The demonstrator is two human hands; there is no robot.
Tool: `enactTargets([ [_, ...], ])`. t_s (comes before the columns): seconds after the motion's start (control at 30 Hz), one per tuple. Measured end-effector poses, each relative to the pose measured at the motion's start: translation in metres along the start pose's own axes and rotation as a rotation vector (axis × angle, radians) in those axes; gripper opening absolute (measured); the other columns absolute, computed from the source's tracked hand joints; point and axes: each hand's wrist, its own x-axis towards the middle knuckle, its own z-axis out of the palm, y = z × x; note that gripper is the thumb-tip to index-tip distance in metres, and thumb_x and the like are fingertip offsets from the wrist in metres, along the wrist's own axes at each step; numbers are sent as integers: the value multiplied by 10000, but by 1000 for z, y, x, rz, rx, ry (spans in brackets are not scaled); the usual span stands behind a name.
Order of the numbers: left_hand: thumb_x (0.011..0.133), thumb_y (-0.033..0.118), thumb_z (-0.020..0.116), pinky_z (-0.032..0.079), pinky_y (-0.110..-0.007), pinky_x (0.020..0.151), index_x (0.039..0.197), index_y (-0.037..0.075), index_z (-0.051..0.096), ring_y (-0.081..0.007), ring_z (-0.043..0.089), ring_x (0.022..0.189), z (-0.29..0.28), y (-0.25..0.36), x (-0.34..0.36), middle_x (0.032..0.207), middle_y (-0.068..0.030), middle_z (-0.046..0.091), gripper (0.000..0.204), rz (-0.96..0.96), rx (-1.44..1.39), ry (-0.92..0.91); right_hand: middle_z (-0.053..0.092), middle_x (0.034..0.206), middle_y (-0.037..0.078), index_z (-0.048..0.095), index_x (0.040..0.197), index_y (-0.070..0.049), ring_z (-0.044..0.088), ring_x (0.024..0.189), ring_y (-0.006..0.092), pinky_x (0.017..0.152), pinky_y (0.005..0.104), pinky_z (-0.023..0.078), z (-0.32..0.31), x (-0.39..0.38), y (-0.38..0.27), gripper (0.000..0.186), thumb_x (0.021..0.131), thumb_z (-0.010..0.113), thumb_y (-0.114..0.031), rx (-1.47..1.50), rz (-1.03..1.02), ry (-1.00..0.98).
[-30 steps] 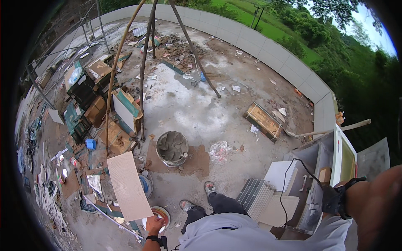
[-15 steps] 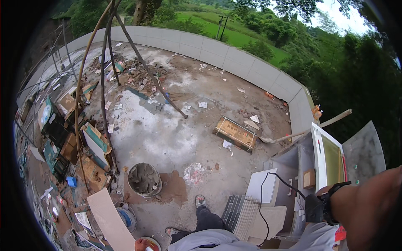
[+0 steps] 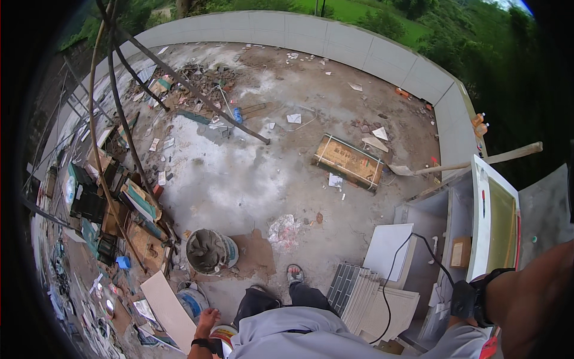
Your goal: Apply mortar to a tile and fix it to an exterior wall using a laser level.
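My left hand [image 3: 207, 320], with a dark band at the wrist, hangs low beside my body. Its fingers are loosely bent and apart, with nothing visible in them. Close by are a long beige tile [image 3: 170, 311], a bucket with blue inside [image 3: 192, 303] and a white container with a red rim [image 3: 223, 336]. My right hand [image 3: 541, 286] is raised large and blurred at the right edge; its fingers lie outside the picture. A black band circles that wrist, joined to a black device [image 3: 462, 299] with a dark cable [image 3: 389, 299].
A bucket of grey mortar [image 3: 206, 250] stands ahead. Stacked tiles [image 3: 365, 305] and an open cabinet [image 3: 457, 209] are at right. A strapped carton [image 3: 348, 161] and a shovel [image 3: 466, 164] lie farther off. Wooden poles [image 3: 122, 107] and debris [image 3: 128, 215] fill the left.
The view has tipped downward. My left hand and wrist have come further into sight by the beige tile. My right hand stays raised, and my feet have shifted.
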Motion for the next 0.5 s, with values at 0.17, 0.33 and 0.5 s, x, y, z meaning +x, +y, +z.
enactTargets([
  [0.17, 928, 191, 615, 467, -246, 518, 891, -16, 636, -124, 587, 561, -7, 113, 85, 728, -81, 660, 212, 66, 150, -102, 526, 805, 83, 578, 1093, 59, 469, 642, 136, 653, 297, 404, 20, 11, -6, 622, 852, 655, -510, -23, -90, -68],
  [0.33, 943, 220, 614, 473, -267, 580, 929, 14, 639, -110, 581, 617, 10, 209, 158, 729, -28, 634, 208, 210, 238, -165, 516, 796, 75, 579, 1085, 57, 459, 639, 132, 647, 296, 397, 85, 30, -33, 617, 857, 649, -513, 100, -97, -239],
  [0.5, 879, 310, 636, 480, -347, 687, 873, 0, 650, -180, 611, 704, 27, 293, 228, 745, -101, 655, 311, 244, 487, -156, 516, 745, 55, 591, 1040, 46, 479, 629, 136, 617, 276, 409, 250, 5, -25, 513, 869, 657, -434, 161, 204, -857],
])
